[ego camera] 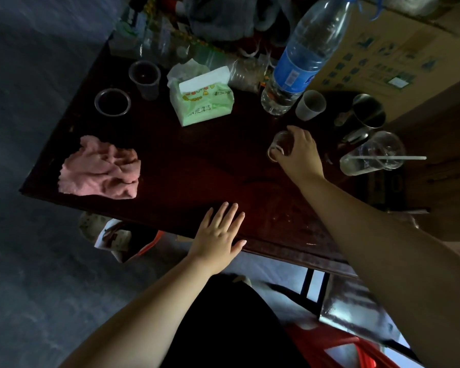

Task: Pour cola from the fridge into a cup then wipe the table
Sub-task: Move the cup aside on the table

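A small clear glass cup (278, 146) stands upright on the dark reddish wooden table (197, 166), right of centre, partly hidden by fingers wrapped round it; a crumpled pink wiping cloth (101, 168) lies near the table's left edge, well apart from the cup.

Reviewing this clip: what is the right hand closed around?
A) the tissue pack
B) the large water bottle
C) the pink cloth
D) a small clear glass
D: the right hand wraps its fingers around the small clear glass standing on the table.
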